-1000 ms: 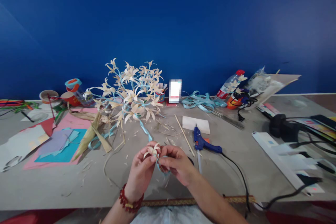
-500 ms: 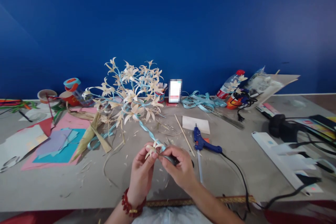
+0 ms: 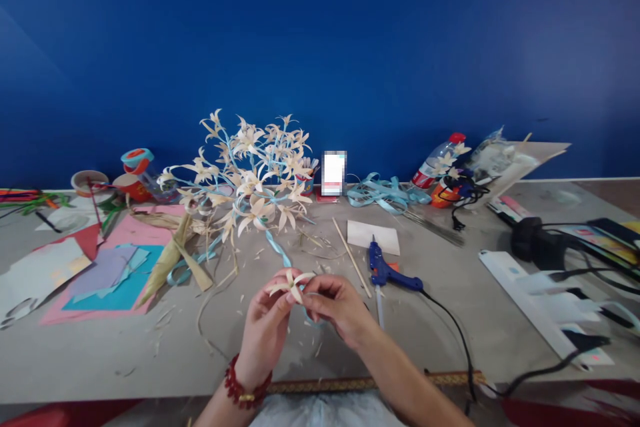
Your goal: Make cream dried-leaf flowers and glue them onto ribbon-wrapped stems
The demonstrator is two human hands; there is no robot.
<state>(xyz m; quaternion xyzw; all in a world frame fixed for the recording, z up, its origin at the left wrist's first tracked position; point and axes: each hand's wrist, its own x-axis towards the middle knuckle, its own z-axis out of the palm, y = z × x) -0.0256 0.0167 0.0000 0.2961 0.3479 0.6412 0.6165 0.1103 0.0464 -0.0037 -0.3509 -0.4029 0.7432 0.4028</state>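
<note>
A small cream flower [image 3: 292,284] with curled, strip-like petals is held up near the table's front, between my two hands. My left hand [image 3: 265,323], wearing a red bead bracelet, pinches it near the centre with thumb and fingers. At the flower's right side, my right hand [image 3: 340,310] has its fingertips pressed together on a petal. Behind them stands a large spray of similar cream flowers [image 3: 253,180] on blue-wrapped stems. Its thick main stem [image 3: 277,247], wound in light blue ribbon, runs down toward my hands, which hide its lower end. A bit of light blue shows beneath my fingers.
Right of my hands lie a blue glue gun [image 3: 387,270] with a black cord, a wooden stick [image 3: 353,257] and a white card [image 3: 374,236]. Blue ribbon [image 3: 380,193] is heaped behind. Coloured paper [image 3: 115,280] and dried husks [image 3: 167,267] lie left; a power strip [image 3: 537,310] is right.
The flower has turned and its petals spread wider. My right fingers have shifted up to its petal. The dark object under my right hand no longer shows.
</note>
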